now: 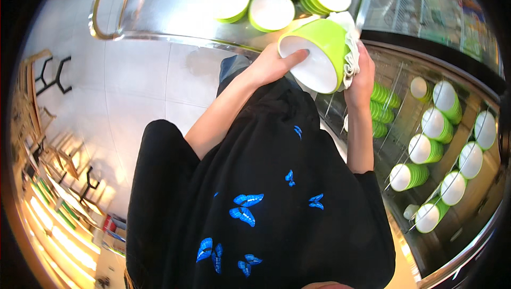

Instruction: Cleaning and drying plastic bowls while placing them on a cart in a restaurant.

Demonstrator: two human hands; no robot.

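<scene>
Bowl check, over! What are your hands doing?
Left hand gripping bowl at rim, thumb inside. Right hand pressing white cloth on bowl's outside. More bowls stacked on counter beyond; nothing blocking.

The person wears a loose black garment [255, 209], and it fills the lower middle of the view. Bright blue butterflies are printed across the dark cloth: a big one near the centre, a pair low on the person's left, smaller ones up toward the chest and over on the right. The sleeves are short and wide, ending around the elbow, so both forearms are bare. No watch, ring or glove shows on the left hand [271, 65] or the right hand [362, 76].
</scene>
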